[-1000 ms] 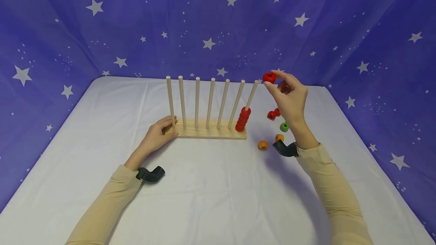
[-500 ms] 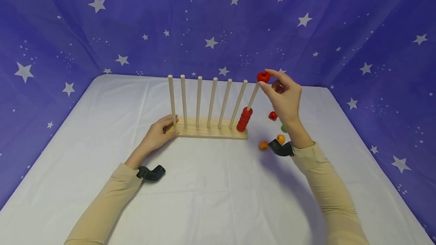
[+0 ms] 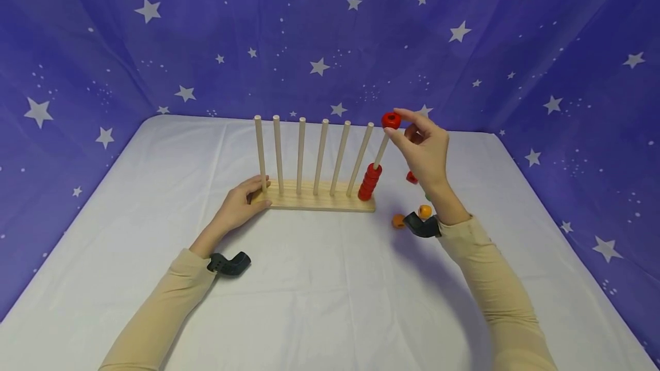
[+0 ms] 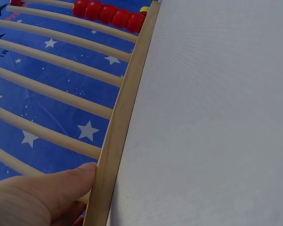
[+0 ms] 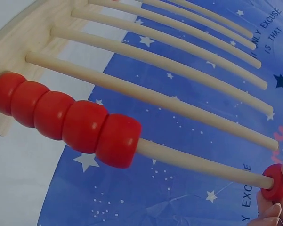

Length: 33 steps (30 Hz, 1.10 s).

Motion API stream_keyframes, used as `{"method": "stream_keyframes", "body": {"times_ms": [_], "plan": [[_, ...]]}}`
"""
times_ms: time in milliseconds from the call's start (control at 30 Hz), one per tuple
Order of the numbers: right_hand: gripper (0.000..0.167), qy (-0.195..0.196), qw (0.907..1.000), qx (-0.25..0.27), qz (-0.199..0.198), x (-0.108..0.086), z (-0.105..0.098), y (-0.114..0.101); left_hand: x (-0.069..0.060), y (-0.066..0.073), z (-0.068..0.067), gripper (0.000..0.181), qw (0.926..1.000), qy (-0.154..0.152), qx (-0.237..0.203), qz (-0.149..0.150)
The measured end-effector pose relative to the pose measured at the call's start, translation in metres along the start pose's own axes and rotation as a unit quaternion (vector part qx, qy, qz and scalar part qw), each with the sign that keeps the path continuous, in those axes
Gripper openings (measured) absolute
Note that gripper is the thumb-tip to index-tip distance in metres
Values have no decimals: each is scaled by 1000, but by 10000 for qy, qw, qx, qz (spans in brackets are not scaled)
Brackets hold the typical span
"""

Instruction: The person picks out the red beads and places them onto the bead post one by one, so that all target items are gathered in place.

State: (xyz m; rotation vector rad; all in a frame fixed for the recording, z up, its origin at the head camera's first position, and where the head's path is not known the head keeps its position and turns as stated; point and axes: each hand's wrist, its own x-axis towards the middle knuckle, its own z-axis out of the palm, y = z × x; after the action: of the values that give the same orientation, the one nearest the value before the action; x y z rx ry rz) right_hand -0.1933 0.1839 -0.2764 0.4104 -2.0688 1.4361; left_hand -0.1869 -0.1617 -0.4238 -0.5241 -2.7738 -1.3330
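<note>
In the head view a wooden peg rack (image 3: 319,202) stands on the table with a row of upright pegs. My left hand (image 3: 238,204) grips the left end of its base, thumb (image 4: 80,181) along the front edge. Several red beads (image 3: 369,182) are stacked low on the rightmost peg. My right hand (image 3: 427,145) pinches another red bead (image 3: 391,120) between thumb and forefinger at the top of that peg. From the right wrist view, the tip of the peg (image 5: 202,165) meets the hole of the held bead (image 5: 274,182). Bare pegs fill the rest of the rack.
Right of the rack lie loose beads: an orange bead (image 3: 399,221), a yellow-orange bead (image 3: 425,211), a red bead (image 3: 411,177) and a green bead (image 3: 428,196) mostly hidden by the right wrist. A white cloth (image 3: 309,302) covers the table; a starry blue curtain (image 3: 258,27) hangs behind.
My right hand has carried the red bead leftward, from beside the rightmost peg onto its tip. The left hand keeps its hold on the base.
</note>
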Motion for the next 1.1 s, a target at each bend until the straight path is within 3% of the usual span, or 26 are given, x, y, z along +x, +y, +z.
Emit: {"method": "stream_keyframes", "body": {"times_ms": [433, 933, 1100], "plan": [[33, -84, 9997, -178, 144, -6, 1, 10, -1, 1, -1, 48, 10000, -3, 31, 23], [34, -238, 9988, 174, 397, -14, 2, 18, 0, -1, 0, 48, 10000, 26, 7, 51], [34, -327, 9973, 120, 648, -20, 2, 10, -1, 0, 0, 48, 10000, 21, -15, 52]]}}
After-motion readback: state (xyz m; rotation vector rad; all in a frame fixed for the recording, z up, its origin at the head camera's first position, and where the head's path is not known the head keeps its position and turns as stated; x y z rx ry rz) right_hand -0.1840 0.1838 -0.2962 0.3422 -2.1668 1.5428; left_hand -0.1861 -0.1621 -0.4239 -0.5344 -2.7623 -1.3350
